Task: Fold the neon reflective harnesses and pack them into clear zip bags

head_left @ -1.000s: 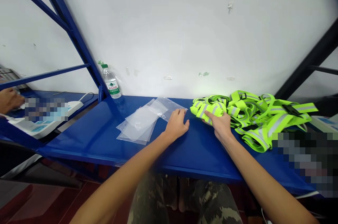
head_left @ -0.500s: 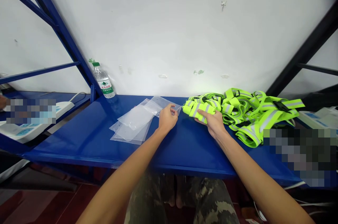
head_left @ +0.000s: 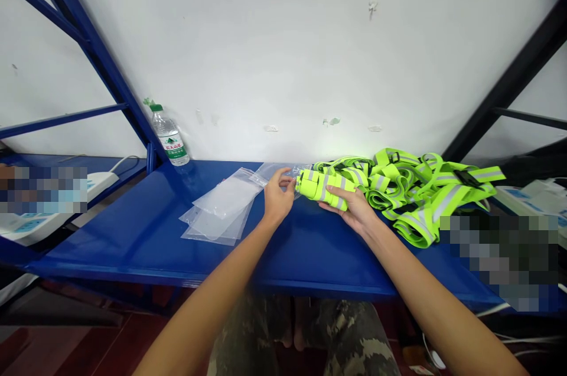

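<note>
- Strap bundle [head_left: 330, 188], bright yellow-green with silver-grey stripes, is over the rear half of the blue desk [head_left: 146, 222], a little right of its middle.
- Your right hand [head_left: 357, 211] grips it, thumb on top and fingers underneath, with its left end pointing at your other hand.
- Your left hand [head_left: 277, 202] has its fingers curled at the right end of a clear bag [head_left: 271, 171], just beside the bundle's end. You can't tell from this view whether they pinch the film.
- Done, as far as shows: the bundle looks compactly folded, though its outer bands seem a bit uneven.
- The bundle's bulk is outside the bag; whether its tip has entered is hidden by your fingers and the film.
- Still loose: the strap pile [head_left: 425, 216], with black buckles, lies tangled towards the desk's rear right corner.
- More flat bags [head_left: 224, 202] overlap left of your left hand, with nothing visible in them.
- The water bottle [head_left: 172, 143] stands by the rear left corner, near the wall.
</note>
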A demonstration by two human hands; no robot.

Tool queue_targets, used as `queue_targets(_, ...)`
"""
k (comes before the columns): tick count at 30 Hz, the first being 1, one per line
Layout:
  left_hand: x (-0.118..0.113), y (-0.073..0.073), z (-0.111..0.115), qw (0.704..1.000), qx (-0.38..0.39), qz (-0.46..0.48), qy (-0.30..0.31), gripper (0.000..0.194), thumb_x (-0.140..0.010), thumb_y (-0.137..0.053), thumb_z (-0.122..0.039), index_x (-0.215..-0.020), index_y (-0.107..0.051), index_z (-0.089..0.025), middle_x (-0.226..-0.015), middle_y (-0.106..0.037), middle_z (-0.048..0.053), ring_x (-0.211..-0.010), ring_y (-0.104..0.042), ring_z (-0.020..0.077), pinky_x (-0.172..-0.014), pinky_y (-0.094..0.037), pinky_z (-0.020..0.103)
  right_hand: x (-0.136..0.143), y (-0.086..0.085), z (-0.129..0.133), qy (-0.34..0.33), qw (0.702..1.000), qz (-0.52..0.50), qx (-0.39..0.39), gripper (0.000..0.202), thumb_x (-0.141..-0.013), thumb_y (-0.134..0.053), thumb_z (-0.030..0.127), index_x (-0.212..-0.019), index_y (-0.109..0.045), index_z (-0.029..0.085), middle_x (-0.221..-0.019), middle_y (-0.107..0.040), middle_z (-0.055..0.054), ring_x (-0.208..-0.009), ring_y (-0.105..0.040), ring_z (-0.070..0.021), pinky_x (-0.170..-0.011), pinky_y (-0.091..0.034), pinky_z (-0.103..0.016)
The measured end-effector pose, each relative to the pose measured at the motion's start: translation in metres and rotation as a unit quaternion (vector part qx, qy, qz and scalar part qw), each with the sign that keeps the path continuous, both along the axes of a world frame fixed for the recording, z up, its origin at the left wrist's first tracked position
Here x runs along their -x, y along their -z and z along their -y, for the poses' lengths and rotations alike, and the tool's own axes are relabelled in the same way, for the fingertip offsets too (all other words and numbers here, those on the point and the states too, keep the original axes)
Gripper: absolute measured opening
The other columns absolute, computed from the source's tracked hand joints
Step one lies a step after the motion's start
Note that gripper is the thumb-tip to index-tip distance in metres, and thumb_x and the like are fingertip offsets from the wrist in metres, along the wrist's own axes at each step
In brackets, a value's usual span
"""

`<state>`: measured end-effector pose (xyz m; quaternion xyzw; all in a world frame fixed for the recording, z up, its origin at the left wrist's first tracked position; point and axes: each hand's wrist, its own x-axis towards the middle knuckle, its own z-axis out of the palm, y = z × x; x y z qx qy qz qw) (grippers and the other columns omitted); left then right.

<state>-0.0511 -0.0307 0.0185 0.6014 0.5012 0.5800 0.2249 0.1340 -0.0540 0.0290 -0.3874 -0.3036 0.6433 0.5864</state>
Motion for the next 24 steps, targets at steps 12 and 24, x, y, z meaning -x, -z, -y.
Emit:
queue_targets(12, -0.002, -0.004, 0.006, 0.996, -0.053, -0.065, 0.015, 0.035, -0.081, -0.06, -0.017, -0.116, -0.06, -0.017, -0.087, -0.07, 0.003, -0.07, -0.061, 0.0132, -0.065, -0.048, 0.024, 0.011, 0.006, 0.001, 0.055, 0.996, 0.068, 0.004, 0.044, -0.049, -0.086, 0.012, -0.086, -0.064, 0.017, -0.085, -0.075, -0.004, -0.072, -0.072, -0.0238, -0.062, -0.064, -0.04)
queue_targets(24, -0.015, 0.0, 0.02, 0.912, -0.182, -0.364, -0.045, 0.029, -0.095, -0.041, -0.015, -0.119, -0.057, -0.014, -0.098, -0.066, 0.01, -0.093, -0.059, 0.0223, -0.086, -0.048, 0.036, 0.017, 0.006, 0.0, 0.131, 0.989, 0.059, -0.032, 0.044, -0.049, -0.086, 0.02, -0.088, -0.066, 0.018, -0.09, -0.074, -0.005, -0.071, -0.07, -0.0225, -0.062, -0.063, -0.037)
